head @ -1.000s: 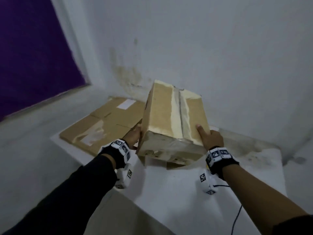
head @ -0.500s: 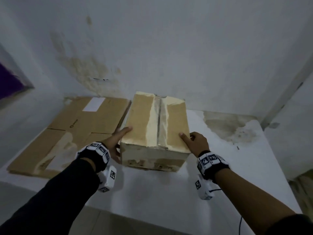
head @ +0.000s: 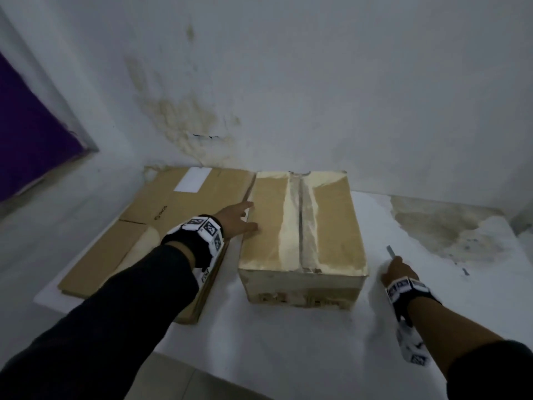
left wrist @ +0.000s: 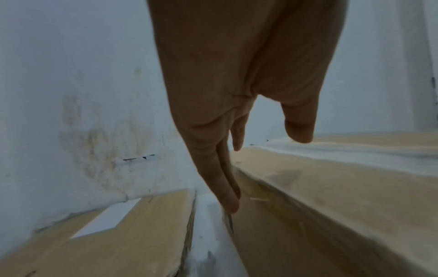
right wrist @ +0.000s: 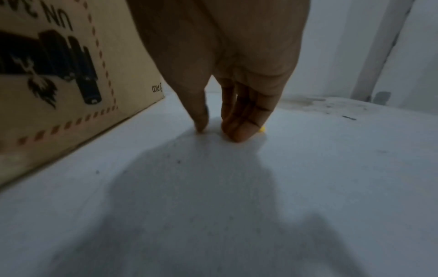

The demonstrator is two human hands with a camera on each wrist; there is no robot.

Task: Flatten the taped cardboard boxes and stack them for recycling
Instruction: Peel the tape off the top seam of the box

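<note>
Squarely between both grips (hands), taped box (head: pixel 302 226)

The white surface (head: pixel 288 342) stands in a corner against a stained wall. Its far right part bears a brownish, mottled stain (head: pixel 441 226). On it, left, lies a flattened cardboard box (head: pixel 138 241) with a white label (head: pixel 193 179) at its far end. Just beside that, with a narrow strip of bare top between them, stands a closed taped cardboard box (head: pixel 302 238), its top seam covered with pale tape. To the right of this box the right hand (head: pixel 399 271) has its fingertips (right wrist: pixel 241 135) down on the surface, over a small tool with a grey blade (head: pixel 390 252).
</note>
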